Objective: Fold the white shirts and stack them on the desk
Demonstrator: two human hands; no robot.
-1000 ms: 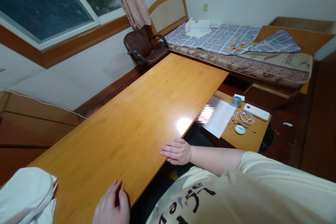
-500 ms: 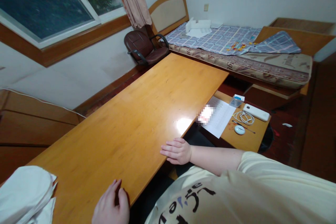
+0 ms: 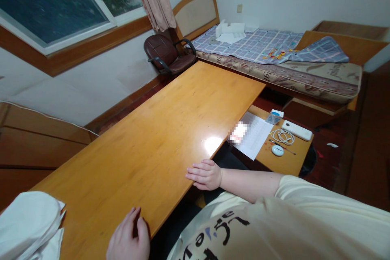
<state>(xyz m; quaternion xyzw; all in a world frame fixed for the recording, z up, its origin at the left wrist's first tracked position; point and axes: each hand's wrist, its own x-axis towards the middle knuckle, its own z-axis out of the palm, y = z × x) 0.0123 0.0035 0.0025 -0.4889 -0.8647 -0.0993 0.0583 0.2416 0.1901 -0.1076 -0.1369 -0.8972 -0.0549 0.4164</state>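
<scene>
My left hand [image 3: 129, 235] rests palm down near the close edge of a long yellow-brown wooden table [image 3: 146, 142]. Its fingers are stretched out, with the thumb a little apart, and nothing is in it. My right hand [image 3: 205, 174] lies flat over the same edge, farther along, its fingers extended and holding nothing. Folded white cloth [image 3: 30, 223] lies on the table at the lower left, to the left of my left hand and apart from it.
A lower wooden surface to the right bears a printed sheet [image 3: 254, 138], a coiled white cable [image 3: 283, 136], a white oblong device [image 3: 297, 130], a small round white object [image 3: 277, 150] and a clear box [image 3: 274, 117]. Beyond stand a brown armchair [image 3: 164, 53] and a bed [image 3: 274, 69].
</scene>
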